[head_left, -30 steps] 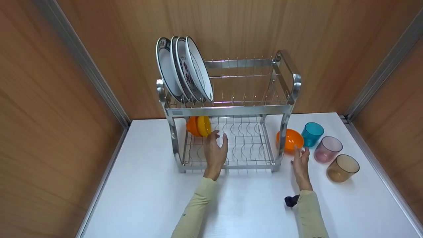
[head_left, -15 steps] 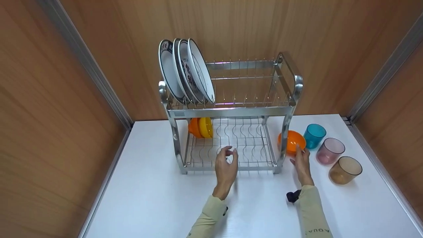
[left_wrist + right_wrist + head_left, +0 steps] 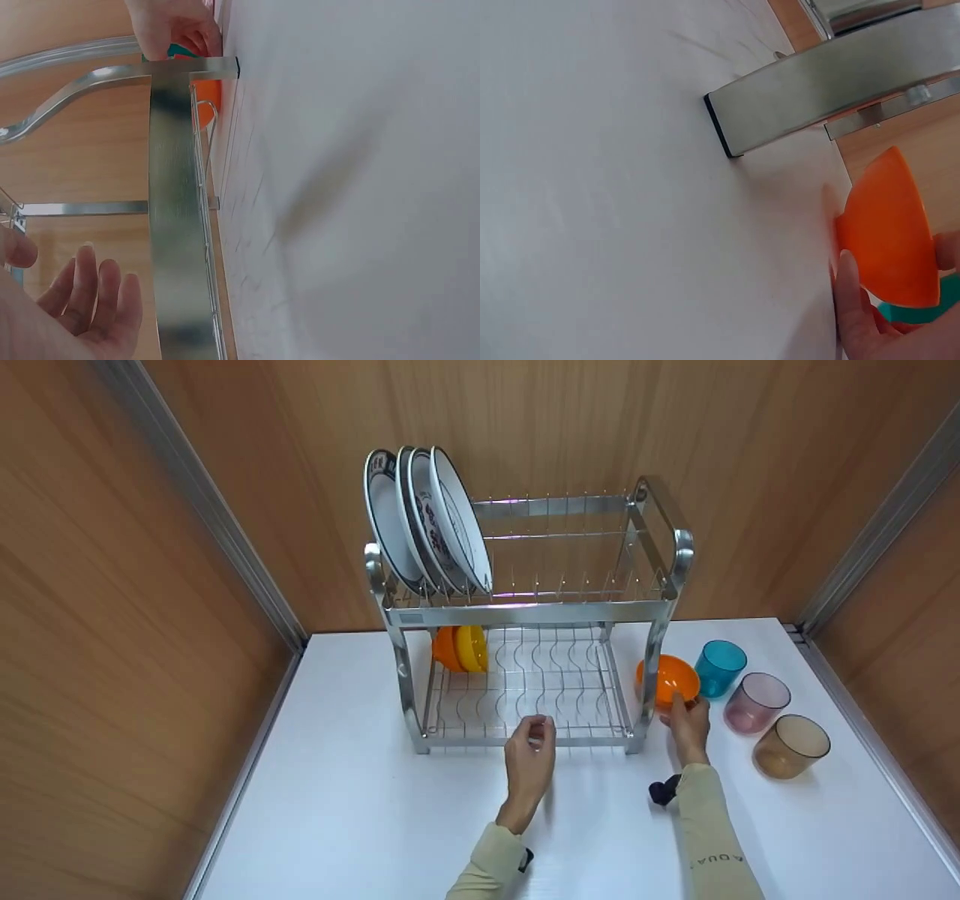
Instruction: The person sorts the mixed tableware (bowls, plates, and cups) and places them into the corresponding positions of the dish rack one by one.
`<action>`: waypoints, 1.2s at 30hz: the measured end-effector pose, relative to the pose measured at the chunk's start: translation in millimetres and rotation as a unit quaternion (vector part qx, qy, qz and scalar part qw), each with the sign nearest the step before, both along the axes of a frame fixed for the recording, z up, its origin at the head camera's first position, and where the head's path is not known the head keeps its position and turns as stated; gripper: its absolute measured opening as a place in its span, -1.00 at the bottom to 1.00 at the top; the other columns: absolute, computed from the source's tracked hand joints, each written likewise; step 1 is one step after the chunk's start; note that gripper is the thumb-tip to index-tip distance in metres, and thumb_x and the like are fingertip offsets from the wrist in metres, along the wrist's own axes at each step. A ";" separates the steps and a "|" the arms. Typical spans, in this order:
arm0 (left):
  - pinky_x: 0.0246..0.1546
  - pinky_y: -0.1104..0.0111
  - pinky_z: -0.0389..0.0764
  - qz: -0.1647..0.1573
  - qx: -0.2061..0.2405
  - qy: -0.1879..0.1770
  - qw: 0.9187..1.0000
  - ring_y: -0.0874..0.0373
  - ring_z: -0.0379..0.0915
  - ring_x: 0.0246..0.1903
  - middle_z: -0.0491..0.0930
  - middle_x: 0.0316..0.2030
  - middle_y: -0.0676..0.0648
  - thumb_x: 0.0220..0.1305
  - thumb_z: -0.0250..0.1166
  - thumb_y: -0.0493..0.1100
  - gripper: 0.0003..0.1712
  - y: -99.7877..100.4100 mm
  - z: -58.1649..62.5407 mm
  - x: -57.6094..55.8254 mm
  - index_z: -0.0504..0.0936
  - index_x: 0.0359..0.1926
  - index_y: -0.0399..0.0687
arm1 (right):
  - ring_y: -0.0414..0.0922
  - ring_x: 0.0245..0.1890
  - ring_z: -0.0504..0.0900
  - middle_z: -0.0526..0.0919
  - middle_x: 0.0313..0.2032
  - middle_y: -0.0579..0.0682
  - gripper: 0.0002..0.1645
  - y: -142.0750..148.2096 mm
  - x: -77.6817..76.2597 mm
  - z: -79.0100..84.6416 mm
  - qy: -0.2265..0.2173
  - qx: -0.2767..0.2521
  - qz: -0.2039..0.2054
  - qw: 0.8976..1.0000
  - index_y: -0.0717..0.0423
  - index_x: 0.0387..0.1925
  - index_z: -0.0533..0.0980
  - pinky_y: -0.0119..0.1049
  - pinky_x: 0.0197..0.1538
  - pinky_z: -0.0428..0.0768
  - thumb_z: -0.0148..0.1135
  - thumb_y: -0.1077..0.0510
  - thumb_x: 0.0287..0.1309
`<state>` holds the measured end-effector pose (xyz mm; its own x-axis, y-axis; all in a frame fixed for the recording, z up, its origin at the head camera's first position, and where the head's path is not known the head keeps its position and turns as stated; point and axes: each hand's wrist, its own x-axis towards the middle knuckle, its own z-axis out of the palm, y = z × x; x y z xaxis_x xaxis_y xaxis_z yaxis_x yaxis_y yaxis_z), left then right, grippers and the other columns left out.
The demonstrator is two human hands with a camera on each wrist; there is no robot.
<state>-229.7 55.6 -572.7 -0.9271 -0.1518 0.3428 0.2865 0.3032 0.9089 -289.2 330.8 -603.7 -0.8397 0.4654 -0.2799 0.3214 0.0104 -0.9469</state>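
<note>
The right grip [image 3: 688, 729], spread a second ago, now pinches the orange bowl [image 3: 676, 678].

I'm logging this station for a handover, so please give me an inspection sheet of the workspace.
Surface: white table, bearing a two-tier metal rack.
Job's things: held orange bowl, right of the rack; second orange bowl and yellow bowl together on the lower tier; four dishes standing on the upper tier.
Clutter: teal tumbler, pink tumbler and amber tumbler, near the held bowl.
Hands: right hand pinches the held bowl; left hand, before the rack, holds nothing.
Cables: nothing seen.
Surroundings: wood-grain walls with metal corner strips.
</note>
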 end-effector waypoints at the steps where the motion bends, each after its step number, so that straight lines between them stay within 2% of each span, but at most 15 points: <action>1: -0.39 0.45 0.56 -0.004 0.005 -0.006 1.000 0.34 0.50 -0.42 0.56 -0.43 0.19 0.34 0.17 -0.02 -0.82 1.4 -1.2 1.8 0.62 -0.22 0.03 | -0.07 0.02 0.43 0.17 0.35 0.09 -0.26 0.7 -0.8 -0.4 -0.002 0.006 -0.004 1.000 0.04 0.45 -0.17 -0.39 -0.01 0.54 -0.25 -0.13 0.41; 3: -0.39 0.44 0.56 -0.008 0.013 -0.012 1.000 0.33 0.50 -0.42 0.56 -0.44 0.19 0.34 0.17 -0.02 -0.82 4.2 -3.3 6.1 0.62 -0.22 0.03 | -0.06 -0.03 0.44 0.22 0.31 0.11 -0.32 2.0 -1.8 -1.3 -0.008 0.016 -0.006 1.000 0.07 0.45 -0.11 -0.39 -0.05 0.55 -0.30 -0.08 0.43; 5: -0.40 0.43 0.56 -0.011 0.022 -0.019 1.000 0.31 0.50 -0.41 0.56 -0.45 0.18 0.34 0.18 -0.03 -0.83 7.2 -5.4 10.5 0.62 -0.23 0.01 | -0.01 -0.03 0.44 0.26 0.27 0.16 -0.36 3.4 -2.1 -2.4 -0.004 0.025 -0.012 1.000 0.15 0.43 -0.04 -0.29 -0.01 0.55 -0.37 -0.01 0.43; 10: -0.40 0.43 0.55 -0.025 0.039 -0.040 0.998 0.31 0.49 -0.40 0.56 -0.46 0.18 0.35 0.17 -0.03 -0.81 14.5 -9.2 20.9 0.61 -0.23 -0.01 | 0.12 0.15 0.30 0.26 0.26 0.31 -0.42 6.4 0.4 -5.9 0.018 0.072 -0.034 0.997 0.39 0.31 0.11 -0.04 0.31 0.23 -0.48 0.14 0.41; 12: -0.38 0.43 0.55 -0.034 0.043 -0.053 0.997 0.31 0.49 -0.40 0.56 -0.45 0.18 0.36 0.15 -0.01 -0.81 17.1 -9.8 24.7 0.61 -0.23 0.02 | 0.14 0.19 0.24 0.25 0.26 0.35 -0.43 7.8 2.1 -7.2 0.023 0.092 -0.040 0.995 0.45 0.26 0.14 -0.02 0.36 0.11 -0.49 0.15 0.41; 15: -0.36 0.42 0.55 -0.045 0.047 -0.073 0.995 0.31 0.49 -0.38 0.56 -0.43 0.18 0.37 0.14 0.00 -0.80 20.2 -10.6 29.2 0.61 -0.22 0.04 | 0.19 0.20 0.24 0.25 0.24 0.40 -0.44 9.2 4.3 -9.0 0.035 0.109 -0.046 0.992 0.50 0.23 0.16 0.01 0.35 0.12 -0.50 0.16 0.42; 22: -0.34 0.42 0.56 -0.067 0.059 -0.100 0.991 0.30 0.50 -0.37 0.63 -0.38 0.00 0.39 0.09 0.04 -0.81 24.5 -13.0 37.0 0.59 -0.23 0.14 | 0.20 0.23 0.22 0.22 0.26 0.38 -0.39 14.3 11.9 -6.3 0.038 0.099 -0.057 0.993 0.47 0.26 0.09 0.01 0.37 0.09 -0.53 0.06 0.47; 30: -0.34 0.42 0.55 -0.079 0.083 -0.113 0.987 0.18 0.54 -0.35 0.60 -0.43 0.12 0.39 0.08 0.07 -0.73 26.8 -13.8 44.3 0.61 -0.19 0.04 | 0.15 0.33 0.13 0.10 0.36 0.32 -0.30 20.7 22.8 -2.0 0.023 0.075 -0.066 0.995 0.38 0.37 -0.01 -0.05 0.41 0.01 -0.57 -0.07 0.47; 36: -0.32 0.42 0.56 -0.087 0.091 -0.137 0.983 0.24 0.53 -0.36 0.60 -0.43 0.12 0.40 0.08 0.04 -0.71 32.2 -14.1 48.1 0.61 -0.17 -0.04 | 0.05 0.41 0.02 -0.10 0.46 0.15 -0.28 23.4 34.3 0.4 0.009 0.052 -0.059 0.997 0.17 0.46 -0.22 -0.11 0.42 -0.02 -0.57 -0.14 0.45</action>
<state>-181.5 87.8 -586.8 -0.9981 -0.0191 0.0590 0.0569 0.0968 0.9937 -254.9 354.2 -603.2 -0.7818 0.5867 -0.2108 0.3099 0.0723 -0.9480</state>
